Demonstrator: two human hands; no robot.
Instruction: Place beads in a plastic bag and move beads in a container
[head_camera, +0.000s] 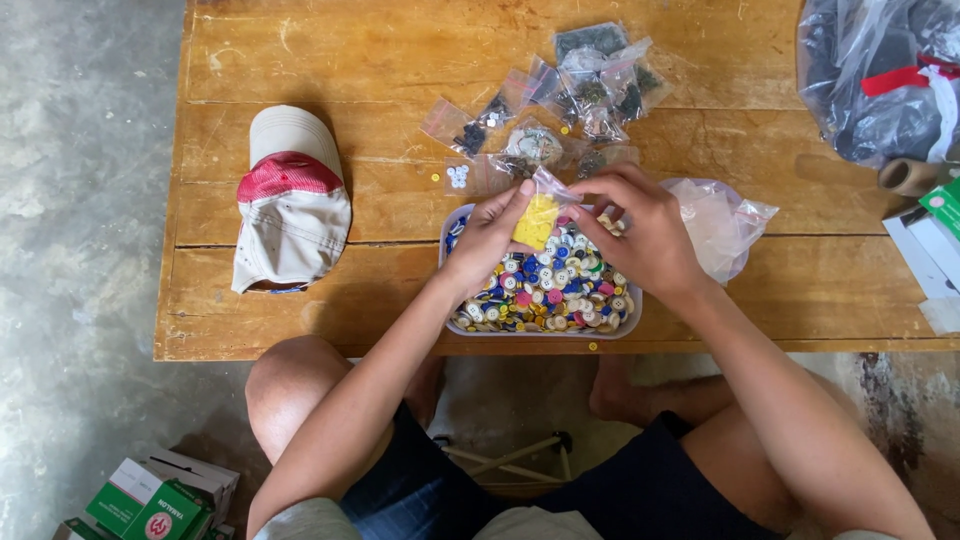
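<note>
Small clear bag (537, 215) of yellow buttons, held above the far end of a tray (540, 331) on the wooden desk (400, 60). Left hand (492, 235): fingers pinched on the bag's left side and upper edge. Right hand (640, 225): fingers narrow, closed at the bag's top right corner, so both hands grip the same bag. Tray is shallow, pale, packed with mixed buttons (555, 290) in blue, white, pink and yellow.

Beyond the tray, a scatter of small clear bags (590, 85) holding dark buttons, one with white buttons (458, 176). Crumpled empty plastic bag (725, 220) just right of the right hand. Cap (290, 200), beige with a red band, lies well left of the tray. Large plastic sack (880, 80) at the desk's far right corner. Green and white boxes (155, 500) on the concrete floor, lower left.
</note>
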